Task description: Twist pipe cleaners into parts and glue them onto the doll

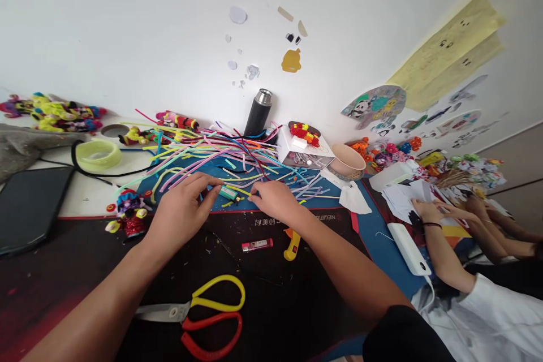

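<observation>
My left hand (186, 203) is closed in a pinch, thumb and forefinger almost meeting, above the far edge of the black mat (263, 294). Facing it, my right hand (275, 199) pinches too; what either hand holds is too small to make out. Between them lies a small teal-green object (229, 192) with thin yellow pieces beside it. Just beyond my fingers spreads a loose pile of coloured pipe cleaners (207, 150). A red lighter (257, 245) and a yellow-orange glue gun (292, 246), partly behind my right forearm, rest nearer me. Scissors (212, 314) with yellow and red handles lie in front.
At left are a dark tablet (34, 206), a tape roll (98, 155) and a pipe-cleaner doll (129, 215). A black thermos (258, 114), white box (305, 150) and bowl (348, 161) stand by the wall. Other people's hands (428, 215) handle papers at right, near a white device (408, 249).
</observation>
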Demonstrator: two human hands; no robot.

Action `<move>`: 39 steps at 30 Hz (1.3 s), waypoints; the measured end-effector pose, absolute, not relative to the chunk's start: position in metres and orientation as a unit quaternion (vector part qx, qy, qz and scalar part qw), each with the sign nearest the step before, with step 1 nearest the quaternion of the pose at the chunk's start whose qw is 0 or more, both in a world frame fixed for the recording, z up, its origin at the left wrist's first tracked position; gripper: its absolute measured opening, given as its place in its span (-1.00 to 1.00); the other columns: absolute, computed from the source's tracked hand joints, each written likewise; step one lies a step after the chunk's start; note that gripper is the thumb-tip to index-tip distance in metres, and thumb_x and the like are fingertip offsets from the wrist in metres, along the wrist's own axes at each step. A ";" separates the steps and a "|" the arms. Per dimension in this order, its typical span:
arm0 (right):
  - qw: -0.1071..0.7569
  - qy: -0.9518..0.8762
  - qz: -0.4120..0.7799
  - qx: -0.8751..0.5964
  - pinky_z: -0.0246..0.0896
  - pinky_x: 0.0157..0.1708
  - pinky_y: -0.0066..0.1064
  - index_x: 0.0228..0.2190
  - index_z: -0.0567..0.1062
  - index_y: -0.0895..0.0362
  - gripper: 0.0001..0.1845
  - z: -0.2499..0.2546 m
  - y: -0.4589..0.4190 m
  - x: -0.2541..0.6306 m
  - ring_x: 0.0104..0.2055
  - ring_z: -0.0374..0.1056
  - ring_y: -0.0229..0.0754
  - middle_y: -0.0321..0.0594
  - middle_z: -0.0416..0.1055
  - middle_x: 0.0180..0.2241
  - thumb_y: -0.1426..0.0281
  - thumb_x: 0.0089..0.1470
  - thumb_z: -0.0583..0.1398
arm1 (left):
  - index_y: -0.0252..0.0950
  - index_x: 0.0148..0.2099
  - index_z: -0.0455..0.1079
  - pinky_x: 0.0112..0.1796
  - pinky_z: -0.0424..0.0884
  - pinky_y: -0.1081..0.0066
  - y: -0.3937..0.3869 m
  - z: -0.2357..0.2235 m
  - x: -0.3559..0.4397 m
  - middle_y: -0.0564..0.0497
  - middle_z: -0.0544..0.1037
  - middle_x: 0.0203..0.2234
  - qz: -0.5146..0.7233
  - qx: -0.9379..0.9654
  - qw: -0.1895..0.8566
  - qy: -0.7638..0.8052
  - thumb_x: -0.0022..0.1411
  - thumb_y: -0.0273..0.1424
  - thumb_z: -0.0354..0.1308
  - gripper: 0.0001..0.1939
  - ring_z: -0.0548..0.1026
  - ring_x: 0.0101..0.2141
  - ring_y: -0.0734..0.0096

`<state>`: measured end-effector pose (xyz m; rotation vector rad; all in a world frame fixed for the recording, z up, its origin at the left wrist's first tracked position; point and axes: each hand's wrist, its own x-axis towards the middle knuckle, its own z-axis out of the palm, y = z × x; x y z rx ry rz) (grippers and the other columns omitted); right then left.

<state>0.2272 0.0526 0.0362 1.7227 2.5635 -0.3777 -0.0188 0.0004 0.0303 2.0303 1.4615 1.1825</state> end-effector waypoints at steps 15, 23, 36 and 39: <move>-0.177 0.778 -0.221 0.560 0.23 -0.39 -0.39 -0.24 0.55 0.04 -0.85 0.032 0.061 0.216 -0.45 0.46 -0.18 -0.31 0.54 -0.45 0.29 0.39 0.21 | -0.15 -0.11 0.62 -0.18 0.49 0.29 -0.004 0.036 -0.016 -0.06 0.75 -0.17 0.432 0.704 0.227 0.516 0.48 -0.09 0.12 -0.67 0.64 -0.23 0.16; -0.521 0.485 -0.558 0.426 -0.02 -0.70 -0.50 -0.29 0.43 0.02 -0.65 0.068 0.059 0.197 -0.70 0.22 -0.34 -0.50 0.35 -0.61 0.07 0.12 0.37 | -0.17 0.18 0.57 0.00 0.56 0.18 -0.008 0.038 -0.007 -0.12 0.74 0.02 0.434 0.644 0.379 0.502 0.34 0.10 0.26 -0.43 0.66 -0.03 0.03; -0.520 0.388 -0.630 0.427 -0.07 -0.68 -0.50 -0.38 0.34 0.04 -0.62 0.038 0.037 0.201 -0.66 0.19 -0.36 -0.45 0.35 -0.57 0.11 0.08 0.38 | -0.25 -0.07 0.61 -0.31 0.48 0.34 0.001 0.032 -0.012 0.03 0.63 -0.44 0.473 0.512 0.567 0.440 0.29 -0.04 0.42 -0.61 0.52 -0.43 0.34; -0.513 0.373 -0.641 0.431 -0.10 -0.67 -0.50 -0.38 0.34 0.04 -0.65 0.028 0.032 0.203 -0.66 0.20 -0.36 -0.45 0.35 -0.57 0.15 0.09 0.37 | -0.25 -0.08 0.65 -0.28 0.52 0.35 0.001 0.035 -0.010 -0.02 0.68 -0.36 0.539 0.396 0.624 0.403 0.15 -0.15 0.55 -0.62 0.58 -0.37 0.33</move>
